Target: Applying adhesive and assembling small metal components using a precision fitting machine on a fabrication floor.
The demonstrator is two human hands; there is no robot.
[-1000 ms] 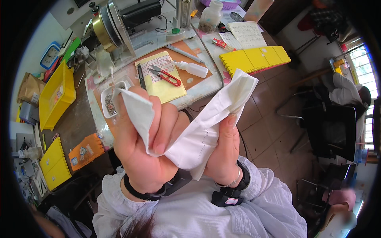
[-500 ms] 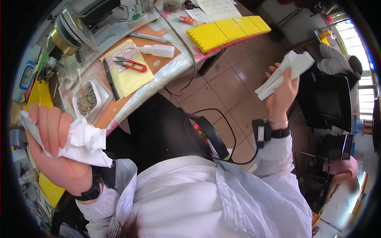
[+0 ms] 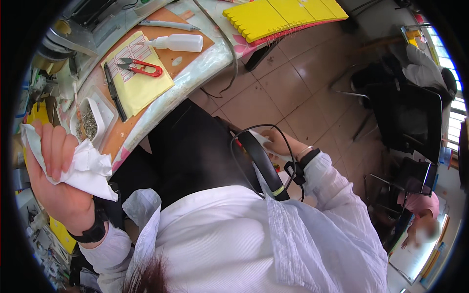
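Observation:
A crumpled white paper tissue (image 3: 87,163) is gripped in my left hand (image 3: 56,156), raised at the left beside the workbench. Its fingers are curled over the tissue. My right hand (image 3: 277,142) is low by my right thigh, behind a looped black cable (image 3: 264,126) and next to a curved black armrest (image 3: 259,163). The fingers are bent, and a bit of white, seemingly the folded tissue, shows at them; the rest is hidden. Nearest to my left hand on the bench is a white tray of small metal pieces (image 3: 89,121).
On the bench lie red-handled thread snips (image 3: 141,67) on a yellow paper pad (image 3: 146,90), a black pen (image 3: 115,93) and a white squeeze bottle (image 3: 181,43). Yellow card strips (image 3: 283,19) project past the bench edge. Black chairs (image 3: 405,117) and two other people are at the right.
My right hand has swung down and inward from the upper right to beside my thigh, taking the folded tissue mostly out of sight. My left hand keeps its tissue; the view has shifted slightly.

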